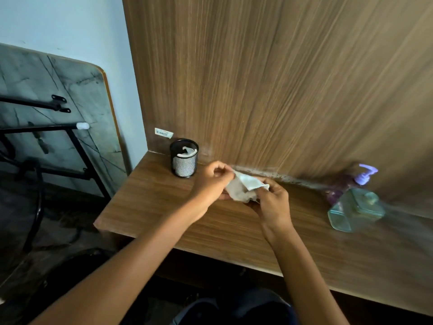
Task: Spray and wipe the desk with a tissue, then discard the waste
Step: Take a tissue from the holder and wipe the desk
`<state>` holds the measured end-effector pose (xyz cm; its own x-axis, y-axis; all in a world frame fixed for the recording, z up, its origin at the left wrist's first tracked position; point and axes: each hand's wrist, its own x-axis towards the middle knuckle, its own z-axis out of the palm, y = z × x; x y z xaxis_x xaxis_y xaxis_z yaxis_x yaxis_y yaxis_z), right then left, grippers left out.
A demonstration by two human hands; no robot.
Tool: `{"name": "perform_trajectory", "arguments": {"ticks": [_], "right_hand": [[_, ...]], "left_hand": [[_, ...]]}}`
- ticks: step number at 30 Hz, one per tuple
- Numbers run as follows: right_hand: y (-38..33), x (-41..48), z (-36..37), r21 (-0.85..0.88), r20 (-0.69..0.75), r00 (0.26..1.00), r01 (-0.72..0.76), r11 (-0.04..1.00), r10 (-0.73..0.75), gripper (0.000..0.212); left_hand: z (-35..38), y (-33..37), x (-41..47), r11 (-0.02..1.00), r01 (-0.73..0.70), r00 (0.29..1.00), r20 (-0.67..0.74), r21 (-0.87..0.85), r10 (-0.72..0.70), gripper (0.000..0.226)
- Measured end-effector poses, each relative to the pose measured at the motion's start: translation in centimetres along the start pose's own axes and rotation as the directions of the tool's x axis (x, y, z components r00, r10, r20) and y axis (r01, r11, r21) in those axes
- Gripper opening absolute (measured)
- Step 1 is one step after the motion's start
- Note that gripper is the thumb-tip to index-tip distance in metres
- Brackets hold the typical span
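Both hands hold a white tissue just above the wooden desk, near its back edge. My left hand pinches the tissue's upper left corner between thumb and fingers. My right hand grips its lower right part, and the tissue looks crumpled between the two. A black mesh cup with white tissue inside stands at the desk's back left, a hand's width left of my left hand. A clear greenish spray bottle with a pale purple pump head stands at the right, blurred.
A wood-grain panel rises behind the desk with a small white label low on it. A folded table with black metal legs leans against the wall at the left. The desk's left front corner overhangs the dark floor.
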<state>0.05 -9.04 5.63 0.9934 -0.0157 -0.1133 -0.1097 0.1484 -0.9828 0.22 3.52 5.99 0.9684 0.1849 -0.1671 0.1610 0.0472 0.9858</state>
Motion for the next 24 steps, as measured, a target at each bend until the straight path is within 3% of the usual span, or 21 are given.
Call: {"name": "perform_trajectory", "arguments": {"ticks": [5, 8, 10, 12, 16, 20, 22, 24], "right_hand": [[0.9, -1.3, -4.4, 0.184, -0.001, 0.971, -0.234, 0.955, 0.238, 0.017], [1.6, -1.9, -6.5, 0.265, -0.021, 0.960, -0.263, 0.928, 0.278, 0.012], [2.1, -2.3, -7.3, 0.292, -0.015, 0.967, -0.239, 0.926, 0.254, 0.012], [2.8, -2.7, -8.1, 0.240, -0.025, 0.979, -0.189, 0.952, 0.201, 0.015], [3.5, -3.7, -9.4, -0.069, -0.225, 0.974, -0.036, 0.997, 0.020, 0.012], [3.6, -3.5, -11.2, -0.253, -0.397, 0.908, 0.030, 0.967, -0.132, 0.017], [3.9, -2.5, -12.4, -0.252, -0.486, 0.868, -0.023, 0.968, -0.105, 0.014], [4.4, -1.1, -14.1, -0.203, -0.536, 0.844, -0.151, 0.967, 0.019, 0.007]], "left_hand": [[1.6, -2.6, -1.2, 0.994, 0.082, 0.997, 0.017, -0.072, -0.081, 0.025], [2.4, -3.0, -2.1, 0.981, 0.166, 0.983, 0.098, -0.102, -0.157, 0.037], [2.7, -3.4, -2.6, 0.958, 0.221, 0.967, 0.170, -0.182, -0.191, 0.031], [3.4, -4.0, -3.3, 0.960, 0.213, 0.950, 0.268, -0.184, -0.160, 0.018], [4.7, -4.8, -4.3, 0.991, 0.128, 0.915, 0.379, 0.044, -0.135, 0.057], [6.4, -5.4, -4.0, 0.988, 0.085, 0.883, 0.450, 0.127, -0.134, 0.073], [7.8, -5.9, -2.9, 0.989, 0.065, 0.911, 0.397, 0.131, -0.112, 0.067], [8.8, -6.6, -1.5, 0.982, 0.034, 0.962, 0.259, 0.185, -0.082, 0.049]]}}
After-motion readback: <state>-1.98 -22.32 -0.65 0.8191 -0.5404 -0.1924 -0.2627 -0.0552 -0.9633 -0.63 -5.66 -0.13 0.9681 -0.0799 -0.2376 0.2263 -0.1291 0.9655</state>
